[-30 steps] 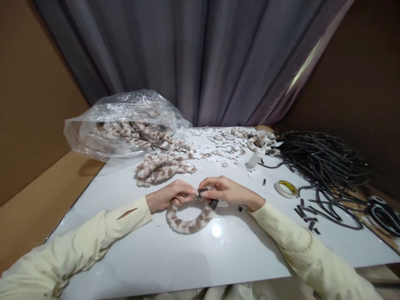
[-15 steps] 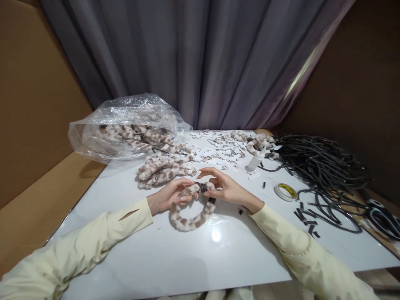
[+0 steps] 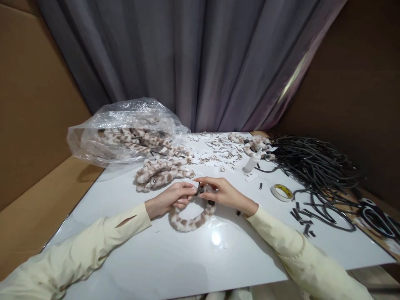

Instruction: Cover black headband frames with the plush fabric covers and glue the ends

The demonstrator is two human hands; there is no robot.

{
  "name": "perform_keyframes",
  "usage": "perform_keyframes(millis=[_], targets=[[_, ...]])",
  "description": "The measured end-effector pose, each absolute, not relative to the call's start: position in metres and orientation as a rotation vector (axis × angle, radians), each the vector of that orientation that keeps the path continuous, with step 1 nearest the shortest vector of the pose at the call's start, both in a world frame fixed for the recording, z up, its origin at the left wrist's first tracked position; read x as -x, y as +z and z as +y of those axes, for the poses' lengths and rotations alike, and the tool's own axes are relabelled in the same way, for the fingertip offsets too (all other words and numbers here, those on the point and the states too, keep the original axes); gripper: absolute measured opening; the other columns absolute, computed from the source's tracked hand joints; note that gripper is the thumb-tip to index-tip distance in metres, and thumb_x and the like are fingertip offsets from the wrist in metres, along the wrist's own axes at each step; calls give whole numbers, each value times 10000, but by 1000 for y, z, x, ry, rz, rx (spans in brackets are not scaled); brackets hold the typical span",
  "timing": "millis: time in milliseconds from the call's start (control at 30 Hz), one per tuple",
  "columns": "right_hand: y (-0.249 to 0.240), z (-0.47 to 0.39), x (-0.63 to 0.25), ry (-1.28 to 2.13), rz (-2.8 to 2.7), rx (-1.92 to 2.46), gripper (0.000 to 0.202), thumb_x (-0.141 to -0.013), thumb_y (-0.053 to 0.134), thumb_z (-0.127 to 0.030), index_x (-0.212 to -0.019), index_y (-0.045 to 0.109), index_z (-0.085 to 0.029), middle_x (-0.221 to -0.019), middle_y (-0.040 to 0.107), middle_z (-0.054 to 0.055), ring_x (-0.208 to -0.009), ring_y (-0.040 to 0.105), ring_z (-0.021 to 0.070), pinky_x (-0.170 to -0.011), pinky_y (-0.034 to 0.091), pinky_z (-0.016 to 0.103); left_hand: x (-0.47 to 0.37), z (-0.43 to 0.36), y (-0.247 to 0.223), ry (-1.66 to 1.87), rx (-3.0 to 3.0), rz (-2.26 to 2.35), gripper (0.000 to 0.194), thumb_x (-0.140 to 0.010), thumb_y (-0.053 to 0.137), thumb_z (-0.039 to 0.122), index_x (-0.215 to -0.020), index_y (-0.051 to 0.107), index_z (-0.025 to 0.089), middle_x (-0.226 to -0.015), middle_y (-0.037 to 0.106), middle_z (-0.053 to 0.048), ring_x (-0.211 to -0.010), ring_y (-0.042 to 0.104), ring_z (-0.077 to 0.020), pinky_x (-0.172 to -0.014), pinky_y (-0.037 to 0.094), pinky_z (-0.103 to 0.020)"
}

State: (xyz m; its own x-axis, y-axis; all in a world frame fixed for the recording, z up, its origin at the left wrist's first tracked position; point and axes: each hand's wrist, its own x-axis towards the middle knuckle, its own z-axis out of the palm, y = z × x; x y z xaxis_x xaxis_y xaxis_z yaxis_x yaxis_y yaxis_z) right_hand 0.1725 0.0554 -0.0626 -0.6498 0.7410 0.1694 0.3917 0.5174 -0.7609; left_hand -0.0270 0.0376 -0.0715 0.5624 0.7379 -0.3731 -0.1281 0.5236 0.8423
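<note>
A fluffy white-and-brown ring [image 3: 191, 221] lies on the white table, its upper part between my two hands. My left hand [image 3: 175, 196] is closed around the ring's upper left side. Thumb and fingers of my right hand [image 3: 220, 192] pinch a dark piece [image 3: 199, 189] at the top of the ring, close against the left fingertips. Another dark band shows on the ring's right side, just below my right hand. The fingers hide much of the join.
Behind my left hand lie furry pieces [image 3: 159, 173] and a plastic bag [image 3: 125, 141] of more. Paper scraps [image 3: 218, 152] spread at the back. To the right are a white bottle [image 3: 252, 161], tape roll [image 3: 281, 193], black cords [image 3: 315, 162], short black pieces [image 3: 301, 214] and scissors [image 3: 373, 216].
The right fingers have closed in from a looser, spread pose and now meet the left fingertips at the dark piece. The view has shifted slightly.
</note>
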Motion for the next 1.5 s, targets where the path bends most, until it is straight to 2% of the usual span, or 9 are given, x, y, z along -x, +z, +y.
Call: perform_keyframes(millis=[100,233,367,533,800,933,1167,1300,1500], targets=[[-66,56,-174,1005,-2312,914,448,-832,527,-286,-1264,510,-168,-859,661,25,-552,476,78,-579,405,203,26,35,-71,570,-1088,851,276,-787,592,365,-715,547,102,-427,402,73,-331,228,-12,-357,131,-167],[-69,56,-174,1058,-2283,878,431,-870,474,-311,-1277,497,-172,-930,655,44,-602,508,91,-595,424,209,30,39,-73,489,-1111,825,318,-797,563,374,-698,591,73,-381,313,92,-333,176,-15,-375,126,-179],[-67,55,-172,1135,-2246,835,394,-887,458,-325,-1246,521,-173,-1056,639,74,-854,591,151,-751,466,260,33,42,-74,440,-1013,837,319,-760,610,400,-656,535,107,-411,266,105,-345,128,-10,-360,62,-172],[-64,54,-171,1125,-2278,685,359,-902,442,-300,-1236,518,-192,-1259,534,91,-1148,492,180,-956,394,319,33,46,-76,468,-914,773,286,-769,604,319,-613,459,128,-444,275,97,-354,117,-4,-338,60,-144],[-66,54,-173,994,-2355,781,404,-849,505,-233,-1246,492,-161,-1181,574,103,-844,585,158,-659,461,240,35,50,-77,405,-813,744,267,-751,599,267,-604,413,146,-453,254,105,-360,82,-5,-317,65,-124],[-68,54,-175,786,-2369,714,259,-827,547,-230,-1076,578,-167,-1021,610,93,-896,566,178,-707,454,253,36,50,-75,385,-806,734,224,-724,637,261,-665,463,132,-475,294,96,-360,92,-2,-313,49,-132],[-68,58,-180,402,-2352,766,137,-882,474,-266,-929,573,-183,-890,593,83,-767,557,163,-677,449,271,36,50,-77,444,-825,660,224,-821,570,316,-834,542,94,-485,324,91,-344,83,0,-301,61,-125],[-70,65,-187,112,-2353,790,206,-913,379,-214,-878,578,-174,-836,585,96,-780,536,186,-677,441,300,37,51,-78,429,-767,649,173,-859,512,273,-779,489,121,-492,340,84,-332,95,-1,-292,58,-117],[-64,64,-187,84,-2083,798,183,-903,403,-197,-836,573,-187,-824,572,94,-785,544,185,-690,450,306,35,50,-80,439,-722,634,207,-905,423,280,-741,416,154,-494,311,91,-318,120,-5,-289,85,-105]])
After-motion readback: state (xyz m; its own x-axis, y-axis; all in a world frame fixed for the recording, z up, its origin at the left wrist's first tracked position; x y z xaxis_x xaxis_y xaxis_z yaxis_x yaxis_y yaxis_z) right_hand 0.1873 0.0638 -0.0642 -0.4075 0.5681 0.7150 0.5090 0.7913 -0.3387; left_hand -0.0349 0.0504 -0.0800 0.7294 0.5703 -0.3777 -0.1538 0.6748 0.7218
